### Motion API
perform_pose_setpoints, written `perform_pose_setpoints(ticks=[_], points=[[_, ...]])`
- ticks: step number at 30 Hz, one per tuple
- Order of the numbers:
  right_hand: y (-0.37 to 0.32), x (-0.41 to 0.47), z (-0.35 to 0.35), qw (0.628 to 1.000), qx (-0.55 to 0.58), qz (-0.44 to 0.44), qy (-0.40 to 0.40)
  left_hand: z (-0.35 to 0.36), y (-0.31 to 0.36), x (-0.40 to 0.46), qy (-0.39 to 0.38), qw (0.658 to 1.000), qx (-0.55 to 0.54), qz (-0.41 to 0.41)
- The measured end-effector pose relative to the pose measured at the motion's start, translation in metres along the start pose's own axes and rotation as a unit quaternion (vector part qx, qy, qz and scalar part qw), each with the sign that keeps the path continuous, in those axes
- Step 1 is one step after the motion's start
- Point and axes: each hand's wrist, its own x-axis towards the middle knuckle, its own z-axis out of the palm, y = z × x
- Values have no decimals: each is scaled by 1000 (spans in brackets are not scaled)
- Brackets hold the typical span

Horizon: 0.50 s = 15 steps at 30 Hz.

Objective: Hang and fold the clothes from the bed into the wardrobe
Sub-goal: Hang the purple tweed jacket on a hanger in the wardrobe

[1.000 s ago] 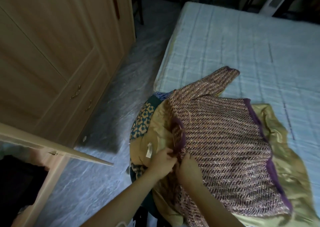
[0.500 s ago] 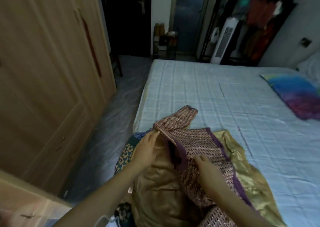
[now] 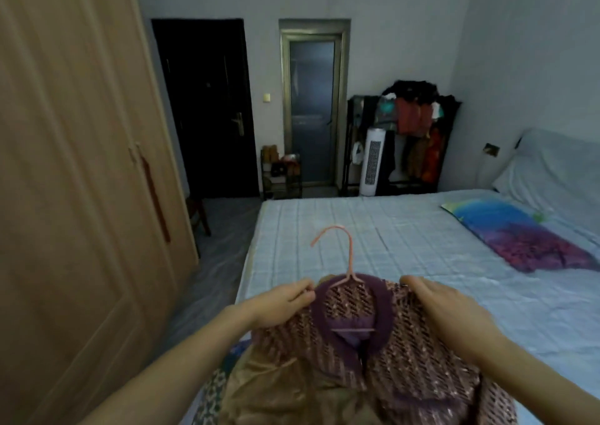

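A pink-and-maroon patterned garment [image 3: 399, 353] with a purple neckline sits on a pink hanger [image 3: 349, 262], lifted above the near edge of the bed [image 3: 373, 239]. My left hand [image 3: 282, 301] pinches the garment's left shoulder. My right hand [image 3: 444, 304] grips its right shoulder. The hanger's hook stands upright between my hands. Gold satin lining [image 3: 285, 389] hangs below the garment. The wooden wardrobe [image 3: 74, 165] fills the left side, its doors in view closed.
A colourful pillow [image 3: 519, 236] lies on the bed's right side. At the far wall stand a dark door [image 3: 207, 106], a glass door [image 3: 311, 100], a white tower fan [image 3: 372, 161] and a clothes rack [image 3: 412, 132]. Grey floor runs between wardrobe and bed.
The garment has come up off the bed on the hanger. My hands moved apart from its centre to its two shoulders. My view rose from the bed to the room.
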Motion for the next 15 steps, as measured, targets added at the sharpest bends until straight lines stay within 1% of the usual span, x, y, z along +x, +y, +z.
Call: perform_pose_setpoints(ticks=[1, 3, 5, 6, 8, 10, 13, 15], points=[[5, 4, -7, 1000, -4, -14, 14, -12, 11, -3, 7, 1000, -12, 15], [11, 16, -19, 998, -3, -38, 49, -37, 30, -11, 26, 1000, 4, 16], [11, 30, -33, 996, -1, -53, 77, -60, 38, -19, 58, 996, 68, 23], [10, 38, -38, 994, -2, -59, 90, -71, 40, -24, 80, 989, 119, 23], [5, 53, -48, 991, -8, -78, 111, -92, 46, -40, 122, 967, 220, 20], [-7, 67, -55, 988, -6, -102, 118, -108, 52, -61, 170, 939, 298, 29], [-33, 84, -66, 981, -3, -142, 135, -127, 54, -99, 222, 898, 380, 27], [-56, 95, -73, 975, -3, -174, 138, -138, 49, -126, 242, 876, 417, 9]])
